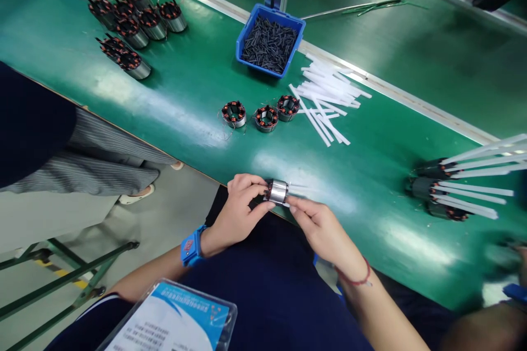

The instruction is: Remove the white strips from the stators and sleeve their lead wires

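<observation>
A motor stator (278, 192), a short silver cylinder with dark ends, lies on its side above the near table edge. My left hand (241, 208) is closed around its left end, fingers above and thumb below. At the stator's right end my right hand (323, 227) pinches thumb and forefinger together; a small white bit, apparently a white strip (287, 204), shows at the fingertips. Thin pale strips (302, 186) stick out from the same end, blurred against the green surface. The inside of the stator is hidden.
On the green table (185, 93) are a blue bin (239, 46) of black pins, loose white strips (329, 88), three stators (266, 119), a group of stators (135, 33) and strip-filled stators (424, 187). People's clothing (102, 148) and a blurred arm (489, 326) flank me.
</observation>
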